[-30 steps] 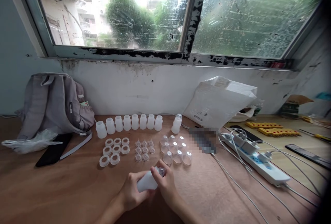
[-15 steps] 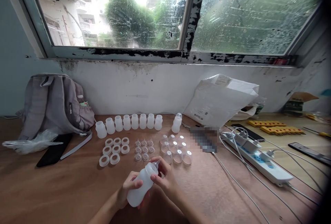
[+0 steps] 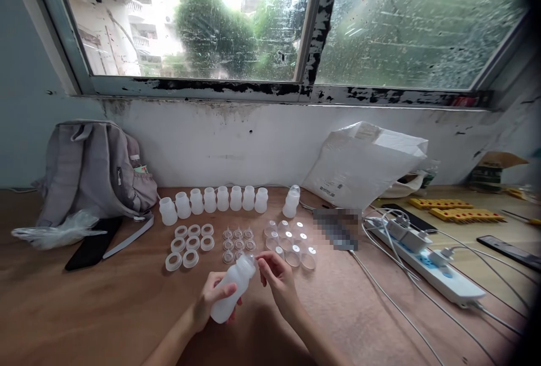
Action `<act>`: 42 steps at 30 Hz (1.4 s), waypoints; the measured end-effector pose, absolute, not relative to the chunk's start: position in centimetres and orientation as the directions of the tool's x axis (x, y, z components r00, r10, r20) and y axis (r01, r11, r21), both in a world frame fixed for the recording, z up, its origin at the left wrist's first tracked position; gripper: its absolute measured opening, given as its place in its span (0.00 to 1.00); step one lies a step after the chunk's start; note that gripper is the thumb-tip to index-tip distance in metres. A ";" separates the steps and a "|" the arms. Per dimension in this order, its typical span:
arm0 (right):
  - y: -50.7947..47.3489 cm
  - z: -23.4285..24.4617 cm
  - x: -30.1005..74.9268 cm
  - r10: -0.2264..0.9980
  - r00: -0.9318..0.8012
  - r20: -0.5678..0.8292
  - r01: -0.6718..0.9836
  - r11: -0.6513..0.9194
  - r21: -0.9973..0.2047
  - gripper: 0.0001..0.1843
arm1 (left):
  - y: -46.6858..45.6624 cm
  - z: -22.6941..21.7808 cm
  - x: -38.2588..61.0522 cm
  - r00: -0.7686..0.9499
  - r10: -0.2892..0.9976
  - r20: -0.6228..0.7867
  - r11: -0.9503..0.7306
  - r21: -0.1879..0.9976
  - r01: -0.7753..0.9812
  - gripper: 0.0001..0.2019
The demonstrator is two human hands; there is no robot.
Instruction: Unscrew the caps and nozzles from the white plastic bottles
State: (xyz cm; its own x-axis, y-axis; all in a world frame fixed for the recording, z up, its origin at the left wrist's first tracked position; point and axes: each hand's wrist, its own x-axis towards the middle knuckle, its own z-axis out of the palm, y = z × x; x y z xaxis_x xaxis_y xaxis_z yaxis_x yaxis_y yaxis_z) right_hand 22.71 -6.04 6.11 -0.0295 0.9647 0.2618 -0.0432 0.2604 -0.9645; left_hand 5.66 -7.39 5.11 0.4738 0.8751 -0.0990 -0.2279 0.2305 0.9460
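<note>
My left hand (image 3: 208, 297) is closed round the body of a translucent white bottle (image 3: 230, 290), which tilts up and to the right above the wooden table (image 3: 105, 309). My right hand (image 3: 278, 279) hovers just right of the bottle's top, fingers loosely bent and apart, holding nothing that I can see. Behind the hands lie a cluster of clear caps (image 3: 292, 240), small nipples (image 3: 237, 240) and white rings (image 3: 189, 240). A row of several open bottles (image 3: 213, 200) stands farther back. One capped bottle (image 3: 291, 201) stands apart to its right.
A grey backpack (image 3: 93, 170), a black phone (image 3: 90, 249) and a crumpled plastic bag (image 3: 54, 232) lie at the left. At the right are a white bag (image 3: 366, 163), a power strip (image 3: 429, 267) with cables, yellow parts (image 3: 460, 211) and a dark flat object (image 3: 511, 250).
The bottle went from lying across both hands to tilted upright in the left hand. My right hand has come off the bottle's top and moved slightly right.
</note>
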 end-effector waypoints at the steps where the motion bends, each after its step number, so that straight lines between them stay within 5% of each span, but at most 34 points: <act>1: -6.0 6.0 22.7 0.968 -0.023 0.252 -0.067 0.250 -0.966 0.09 | -7.4 5.1 5.8 0.475 0.873 -0.107 0.227 0.953 -0.202 0.15; 13: -5.2 5.6 23.0 0.996 -0.062 0.059 -0.237 0.042 -0.971 0.14 | -7.3 5.5 5.9 0.494 0.852 -0.174 0.250 0.964 -0.091 0.15; 30: -5.1 5.8 23.4 0.991 -0.089 0.101 -0.226 0.079 -0.971 0.13 | -6.8 5.2 5.2 0.644 0.716 -0.268 0.470 0.868 -0.160 0.15; 42: -5.1 6.0 23.6 0.987 -0.154 0.052 -0.258 0.010 -0.966 0.12 | -6.8 5.0 5.0 0.651 0.708 -0.272 0.463 0.875 -0.139 0.16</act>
State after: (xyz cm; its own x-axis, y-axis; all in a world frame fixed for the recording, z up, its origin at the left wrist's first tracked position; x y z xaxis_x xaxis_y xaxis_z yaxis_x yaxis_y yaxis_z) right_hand 23.64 -5.14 6.01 -0.1536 0.9868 0.0516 -0.2578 0.0104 -0.9661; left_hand 4.96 -6.83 4.99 0.6513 0.7084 -0.2719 -0.1388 0.4635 0.8752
